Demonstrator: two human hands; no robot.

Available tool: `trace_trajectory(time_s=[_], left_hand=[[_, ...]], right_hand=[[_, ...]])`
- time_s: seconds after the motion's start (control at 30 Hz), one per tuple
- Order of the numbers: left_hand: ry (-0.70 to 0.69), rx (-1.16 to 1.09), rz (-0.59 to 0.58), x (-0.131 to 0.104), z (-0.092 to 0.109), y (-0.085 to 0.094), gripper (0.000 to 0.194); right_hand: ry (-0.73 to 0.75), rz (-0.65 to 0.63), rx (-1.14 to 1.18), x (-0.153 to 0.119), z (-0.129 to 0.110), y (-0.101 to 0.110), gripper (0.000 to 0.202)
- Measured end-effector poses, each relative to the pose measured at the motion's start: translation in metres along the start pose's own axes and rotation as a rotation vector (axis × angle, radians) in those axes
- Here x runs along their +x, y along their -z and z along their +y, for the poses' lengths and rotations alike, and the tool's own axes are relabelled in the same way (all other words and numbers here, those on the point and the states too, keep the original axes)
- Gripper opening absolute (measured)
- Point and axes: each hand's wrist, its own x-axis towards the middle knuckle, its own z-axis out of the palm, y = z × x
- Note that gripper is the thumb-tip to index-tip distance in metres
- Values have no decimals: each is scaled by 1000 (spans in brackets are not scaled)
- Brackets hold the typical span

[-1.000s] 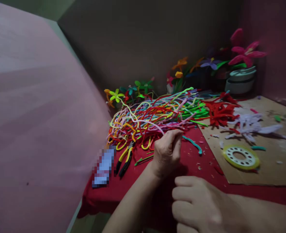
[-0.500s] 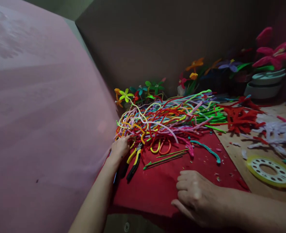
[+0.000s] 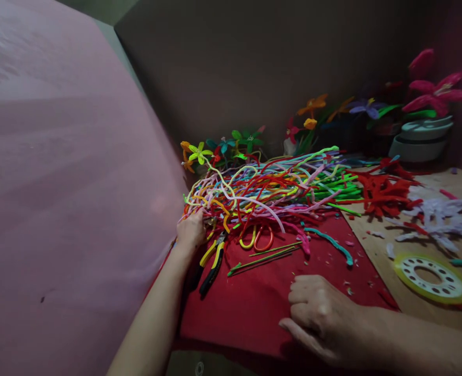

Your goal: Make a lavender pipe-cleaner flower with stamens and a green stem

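My left hand reaches to the left end of a big heap of coloured pipe cleaners; its fingertips are hidden against the heap. Just right of it lie pliers with yellow and black handles. Scissors with red and yellow loops stick out from under the heap. Green-tipped thin stems lie in front of them. Over the near right part of the red cloth is my right hand, fingers curled and thumb a little apart; nothing shows in it. A teal pipe cleaner lies beyond it.
A yellow tape roll lies at the right, with white fuzzy pieces and red ones behind. Fuzzy flowers stand along the back. A pale pot holds a pink flower. A pink wall rises at the left.
The view has shifted slightly. My left hand has edged up a little along the heap's left end. My right hand stays curled in nearly the same place.
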Motion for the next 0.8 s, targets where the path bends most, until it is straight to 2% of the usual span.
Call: trace_trajectory(time_s=[0.07, 0.23, 0.43, 0.8], left_hand=[[18, 6, 28, -1, 0, 3, 39], [-18, 0, -4, -5, 0, 4, 27], [18, -15, 25, -9, 4, 0, 31], [-81, -7, -59, -4, 8, 3, 27]], right_hand=[[-5, -3, -3, 1, 1, 1, 29], [-3, -23, -2, 2, 2, 1, 30], [-9, -1, -13, 2, 3, 0, 31], [-6, 52, -24, 2, 5, 1, 31]])
